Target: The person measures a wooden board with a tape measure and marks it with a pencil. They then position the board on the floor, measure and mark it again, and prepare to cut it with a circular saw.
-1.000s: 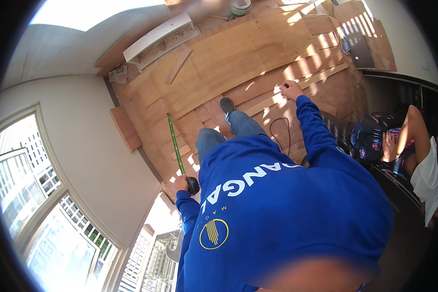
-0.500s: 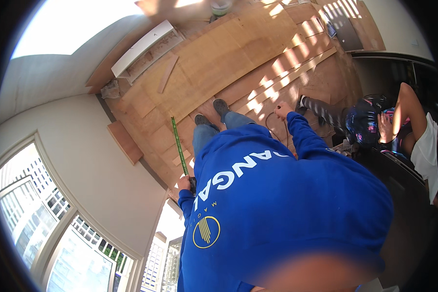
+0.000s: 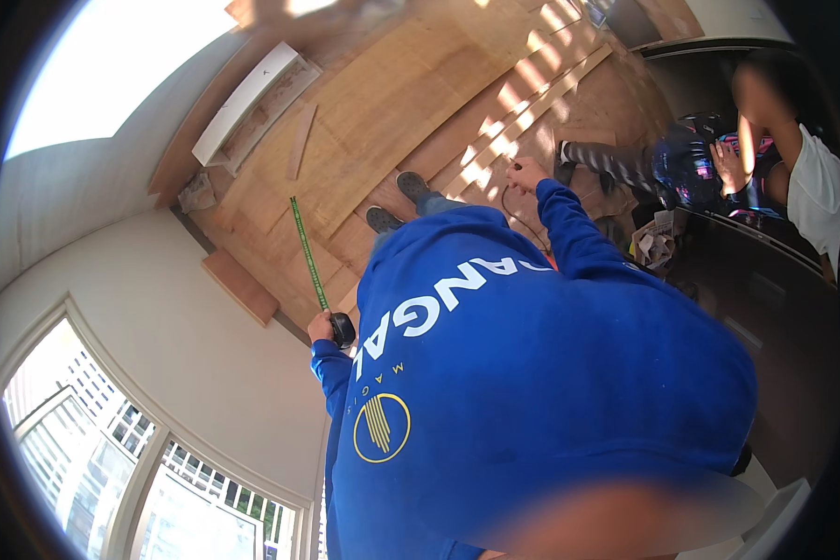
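My left hand (image 3: 321, 327) is closed on a tape measure at the left side of my body. Its black case (image 3: 343, 330) shows beside my fingers. A green blade (image 3: 307, 250) runs out from it, stiff and straight, toward the plywood floor; I cannot tell whether its tip touches anything. My right hand (image 3: 529, 175) is held out ahead on the right, fingers closed, with a small dark end (image 3: 517, 166) poking out that I cannot identify. Both arms are in blue sleeves.
Plywood sheets (image 3: 383, 117) cover the floor. A long white open box (image 3: 243, 107) and a narrow wood strip (image 3: 301, 140) lie far left; a brown board (image 3: 240, 286) is by the left wall. Another person (image 3: 691, 173) is close on the right, near a crumpled paper bag (image 3: 655, 241).
The whole view has shifted. My left hand is farther out from my body, and the tape measure's case shows more. My right hand has turned, showing the small dark end.
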A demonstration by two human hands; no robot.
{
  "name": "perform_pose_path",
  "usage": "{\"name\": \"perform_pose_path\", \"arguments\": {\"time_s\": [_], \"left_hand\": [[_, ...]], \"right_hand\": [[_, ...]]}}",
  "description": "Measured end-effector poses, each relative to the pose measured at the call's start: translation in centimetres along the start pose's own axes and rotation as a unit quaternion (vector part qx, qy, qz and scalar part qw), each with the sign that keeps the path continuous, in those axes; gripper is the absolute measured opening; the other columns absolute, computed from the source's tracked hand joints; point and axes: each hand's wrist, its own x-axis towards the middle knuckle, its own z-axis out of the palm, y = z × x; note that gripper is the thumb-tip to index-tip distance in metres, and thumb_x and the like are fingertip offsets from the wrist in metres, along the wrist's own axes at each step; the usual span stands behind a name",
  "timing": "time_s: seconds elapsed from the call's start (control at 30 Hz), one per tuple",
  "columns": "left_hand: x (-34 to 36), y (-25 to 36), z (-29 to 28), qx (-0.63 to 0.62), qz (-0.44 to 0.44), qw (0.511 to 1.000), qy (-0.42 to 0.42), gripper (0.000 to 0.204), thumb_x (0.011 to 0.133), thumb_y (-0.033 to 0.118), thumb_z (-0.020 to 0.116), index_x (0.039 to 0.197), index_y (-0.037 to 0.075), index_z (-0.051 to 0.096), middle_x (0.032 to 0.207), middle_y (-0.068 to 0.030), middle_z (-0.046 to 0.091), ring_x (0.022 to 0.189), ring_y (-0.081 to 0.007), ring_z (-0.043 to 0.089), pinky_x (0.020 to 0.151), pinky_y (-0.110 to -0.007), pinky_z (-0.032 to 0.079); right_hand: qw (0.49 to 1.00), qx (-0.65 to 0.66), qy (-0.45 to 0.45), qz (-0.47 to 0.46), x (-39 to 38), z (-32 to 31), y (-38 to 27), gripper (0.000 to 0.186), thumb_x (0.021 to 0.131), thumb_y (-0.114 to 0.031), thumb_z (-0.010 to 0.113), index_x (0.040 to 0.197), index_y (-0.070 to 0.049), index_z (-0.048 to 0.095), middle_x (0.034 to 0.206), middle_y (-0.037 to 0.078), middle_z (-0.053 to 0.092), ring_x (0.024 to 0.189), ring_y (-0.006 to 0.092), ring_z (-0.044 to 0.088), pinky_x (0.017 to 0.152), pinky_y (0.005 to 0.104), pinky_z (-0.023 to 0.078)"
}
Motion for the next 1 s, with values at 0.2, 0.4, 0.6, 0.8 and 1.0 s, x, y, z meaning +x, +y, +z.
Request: {"name": "perform_pose_path", "arguments": {"time_s": [0.2,0.4,0.6,0.8,1.0], "left_hand": [[3.6,1.4,-4.5,-0.322,-0.079,0.942,0.048,0.041,0.098,0.038,0.067,0.095,-0.001,0.078,0.084,-0.0179,0.075,0.082,-0.0281,0.07,0.081,-0.043,0.053],[4.2,1.0,-1.7,-0.126,0.033,0.991,-0.03,0.046,0.099,0.043,0.063,0.101,0.001,0.08,0.094,-0.02,0.078,0.091,-0.0332,0.073,0.087,-0.045,0.053],[5.3,-0.8,2.2,0.172,0.169,0.956,-0.164,0.046,0.1,0.043,0.061,0.101,0.0,0.079,0.096,-0.0195,0.078,0.093,-0.033,0.073,0.086,-0.046,0.054],[6.2,0.9,1.3,0.131,0.157,0.968,-0.148,0.043,0.1,0.038,0.062,0.1,-0.002,0.079,0.094,-0.0183,0.077,0.088,-0.0301,0.073,0.082,-0.044,0.055],[5.5,4.5,-3.8,-0.073,0.112,0.988,-0.072,0.041,0.101,0.034,0.064,0.098,-0.004,0.078,0.092,-0.0171,0.077,0.083,-0.0272,0.072,0.077,-0.042,0.056]], "right_hand": [[0.998,-0.001,-0.002,-0.066,-1.6,0.0,-4.5,0.022,0.096,-0.021,0.067,0.097,0.0,0.07,0.078,0.008,0.071,0.059,0.0131,0.063,0.048,0.0301,0.051],[1.0,0.0,0.018,0.011,-3.4,2.0,1.1,0.018,0.093,-0.02,0.067,0.095,-0.003,0.073,0.077,0.01,0.073,0.053,0.0154,0.064,0.047,0.0315,0.052],[0.986,-0.049,0.013,0.159,-7.6,4.6,7.5,0.038,0.09,-0.019,0.067,0.126,-0.006,0.073,0.093,0.014,0.079,0.073,0.0228,0.076,0.06,0.0363,0.062],[0.99,-0.053,0.0,0.129,-8.2,5.2,5.8,0.036,0.091,-0.018,0.063,0.122,-0.005,0.074,0.089,0.014,0.078,0.069,0.0238,0.075,0.059,0.0363,0.061],[0.998,-0.06,0.014,0.03,-5.5,4.5,0.7,0.024,0.091,-0.021,0.061,0.097,-0.003,0.074,0.077,0.01,0.075,0.058,0.0223,0.07,0.057,0.0366,0.059]]}}
